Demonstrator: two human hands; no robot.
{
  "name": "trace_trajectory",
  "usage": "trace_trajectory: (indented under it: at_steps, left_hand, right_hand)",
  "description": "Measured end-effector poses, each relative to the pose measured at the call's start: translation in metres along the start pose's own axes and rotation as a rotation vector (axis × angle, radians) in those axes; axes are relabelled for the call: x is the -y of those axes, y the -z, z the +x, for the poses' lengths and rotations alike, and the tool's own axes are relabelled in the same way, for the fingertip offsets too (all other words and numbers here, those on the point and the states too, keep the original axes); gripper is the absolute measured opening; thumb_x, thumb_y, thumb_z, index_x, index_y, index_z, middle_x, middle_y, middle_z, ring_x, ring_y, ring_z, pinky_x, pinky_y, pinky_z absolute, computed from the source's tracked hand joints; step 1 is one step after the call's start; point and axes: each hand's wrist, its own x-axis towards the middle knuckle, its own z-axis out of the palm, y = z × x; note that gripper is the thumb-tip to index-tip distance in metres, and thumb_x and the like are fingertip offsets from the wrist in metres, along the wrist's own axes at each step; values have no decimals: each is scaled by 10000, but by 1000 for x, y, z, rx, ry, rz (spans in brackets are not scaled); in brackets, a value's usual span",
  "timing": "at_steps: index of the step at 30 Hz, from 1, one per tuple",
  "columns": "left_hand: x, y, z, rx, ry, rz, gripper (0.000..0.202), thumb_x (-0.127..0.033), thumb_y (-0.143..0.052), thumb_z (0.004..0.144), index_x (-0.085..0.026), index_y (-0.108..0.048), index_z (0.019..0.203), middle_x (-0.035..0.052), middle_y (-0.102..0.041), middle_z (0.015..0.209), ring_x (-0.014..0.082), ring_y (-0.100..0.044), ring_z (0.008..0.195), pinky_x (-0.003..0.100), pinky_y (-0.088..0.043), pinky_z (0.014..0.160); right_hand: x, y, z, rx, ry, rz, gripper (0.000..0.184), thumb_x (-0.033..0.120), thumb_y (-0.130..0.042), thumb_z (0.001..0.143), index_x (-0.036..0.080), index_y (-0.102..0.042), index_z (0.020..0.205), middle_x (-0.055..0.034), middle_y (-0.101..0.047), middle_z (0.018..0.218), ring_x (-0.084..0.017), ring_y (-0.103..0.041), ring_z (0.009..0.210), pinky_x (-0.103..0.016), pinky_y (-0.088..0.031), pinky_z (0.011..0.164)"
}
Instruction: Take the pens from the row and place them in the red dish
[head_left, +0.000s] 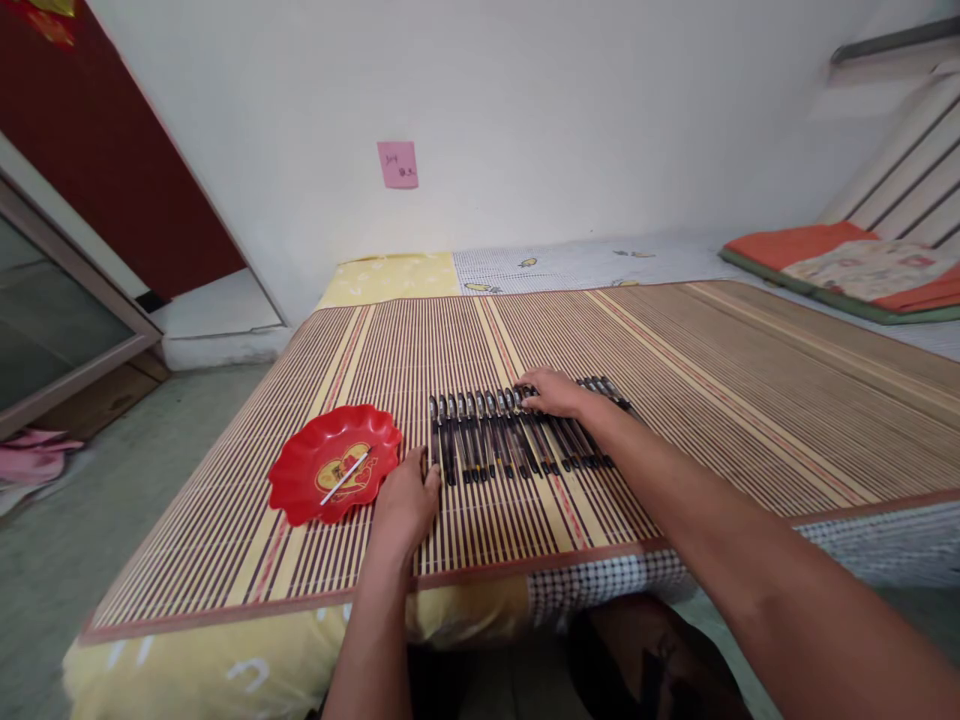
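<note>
A row of black-capped pens lies side by side on a striped bamboo mat, caps pointing toward the wall. My right hand reaches over the far ends of the row, its thumb and fingers bent around a pen cap near the middle; the hand hides some caps. At the left end of the row rests my left hand, thumb and fingers apart, close beside the leftmost pen. Left of that hand sits a red scalloped plate with a thin white stick with a dark tip lying across it.
The mat covers a bed with yellow and checked bedding. A folded orange and floral cloth lies at the far right, by a barred rail. A pink note is stuck on the white wall. Pink slippers are on the floor at left.
</note>
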Motion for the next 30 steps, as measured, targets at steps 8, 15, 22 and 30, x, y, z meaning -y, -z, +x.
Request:
trace_trajectory:
  at_steps: [8,15,22,30]
  left_hand:
    - [-3,2,0,16,15,11,459,-290,-463,975,-94,-528,1385,204,-684,1245,326,-640,1173,405,-471,964]
    - [-1,1,0,11,9,6,455,-291,-465,974,-96,-532,1380,203,-691,1230,318,-638,1177,396,-469,969]
    - [1,-1,1,8,10,2,455,-289,-472,970,-106,-530,1383,198,-690,1237,307,-632,1193,387,-464,981]
    - [-1,1,0,14,18,-1,456,-289,-474,970,-110,-529,1386,197,-691,1234,308,-628,1198,390,-467,977]
  right_hand:
    - [0,1,3,13,5,8,460,345,-698,851,228,-649,1294,-95,-621,1383,-295,-532,1305,-381,-436,1040]
    - [-1,1,4,19,14,14,446,341,-745,815,257,-678,1247,-78,-652,1343,-301,-543,1288,-400,-441,1028]
    - [-3,2,1,12,-3,31,435,343,-743,817,274,-685,1242,-72,-660,1333,-306,-561,1274,-398,-455,1014]
    - [4,6,1,-7,-4,46,446,335,-696,855,218,-657,1284,-102,-626,1373,-295,-555,1279,-391,-449,1025]
